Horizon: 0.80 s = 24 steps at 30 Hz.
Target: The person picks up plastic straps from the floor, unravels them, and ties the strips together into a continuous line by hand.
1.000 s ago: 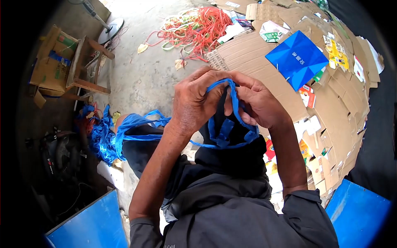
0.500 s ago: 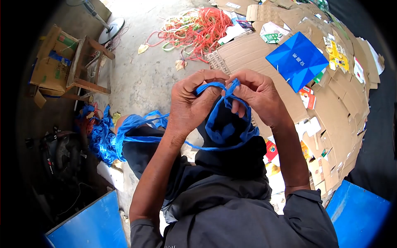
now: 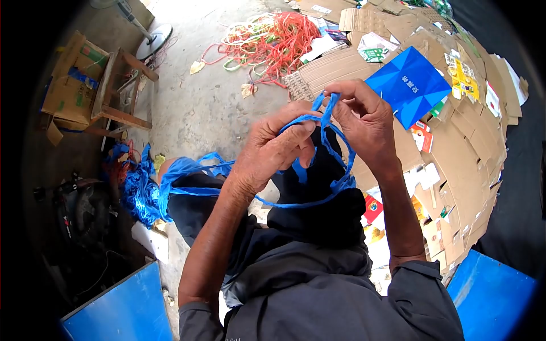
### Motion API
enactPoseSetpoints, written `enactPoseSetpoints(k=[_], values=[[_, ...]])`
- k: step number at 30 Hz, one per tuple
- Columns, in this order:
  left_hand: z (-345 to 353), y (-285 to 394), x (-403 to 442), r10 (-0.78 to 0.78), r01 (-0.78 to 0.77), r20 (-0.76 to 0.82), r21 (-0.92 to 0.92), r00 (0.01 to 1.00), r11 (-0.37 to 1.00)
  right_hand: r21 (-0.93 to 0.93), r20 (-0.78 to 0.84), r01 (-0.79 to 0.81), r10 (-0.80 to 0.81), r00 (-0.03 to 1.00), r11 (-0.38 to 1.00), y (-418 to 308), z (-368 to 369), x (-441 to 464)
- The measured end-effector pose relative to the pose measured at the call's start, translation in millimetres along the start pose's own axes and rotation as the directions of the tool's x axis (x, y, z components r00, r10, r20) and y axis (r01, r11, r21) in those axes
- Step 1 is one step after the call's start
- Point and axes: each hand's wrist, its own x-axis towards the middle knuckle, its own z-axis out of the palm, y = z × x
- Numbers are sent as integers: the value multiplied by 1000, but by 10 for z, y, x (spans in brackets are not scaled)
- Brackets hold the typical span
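Note:
A long blue strip [image 3: 345,145], which looks like soft cloth or plastic, runs in loops between my two hands and across my dark trousers. My left hand [image 3: 277,145] pinches one length of it between thumb and forefinger. Higher up and to the right, my right hand [image 3: 364,116] holds a small loop of the same strip at its fingertips. From the hands the strip trails left over my knee to a tangled blue heap [image 3: 139,190]. The tips of some left-hand fingers are partly hidden.
Flattened cardboard [image 3: 455,165] spreads over the right side, with a blue paper bag [image 3: 408,86] on it. Red and green strapping [image 3: 278,40] lies ahead. A wooden stool [image 3: 122,91], a cardboard box [image 3: 74,91] and a fan base [image 3: 153,42] stand left. Blue panels [image 3: 122,310] flank me.
My right hand has risen slightly, lifting the small loop. My left hand has dropped a little and turned, and the hands are farther apart. The loop below has changed shape.

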Motion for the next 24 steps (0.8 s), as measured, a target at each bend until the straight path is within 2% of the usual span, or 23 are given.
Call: enactPoseSetpoints(k=[4, 7, 10, 13, 17, 20, 24], values=[[-8, -16, 6, -39, 38, 29, 10, 999, 999, -143, 30, 141, -138, 990, 980, 67, -28, 81], [-48, -44, 14, -90, 94, 46, -90, 995, 992, -117, 34, 119, -116, 993, 986, 10, -34, 109], [-135, -66, 41, -98, 107, 97, -92, 990, 990, -78, -22, 158, -160, 987, 984, 7, -60, 112], [-120, -49, 30, -143, 146, 46, -60, 989, 988, -43, -72, 141, -144, 987, 989, 0, -103, 90], [-96, -78, 25, -115, 116, 21, -88, 993, 989, 16, -178, 107, -102, 979, 994, 28, -171, 37], [-107, -111, 25, -91, 89, -8, -135, 996, 987, -31, -228, 24, -31, 973, 999, 48, -288, -35], [-158, -94, 23, -84, 79, -21, -179, 996, 981, -41, -285, 52, -62, 957, 998, 82, -496, -105]])
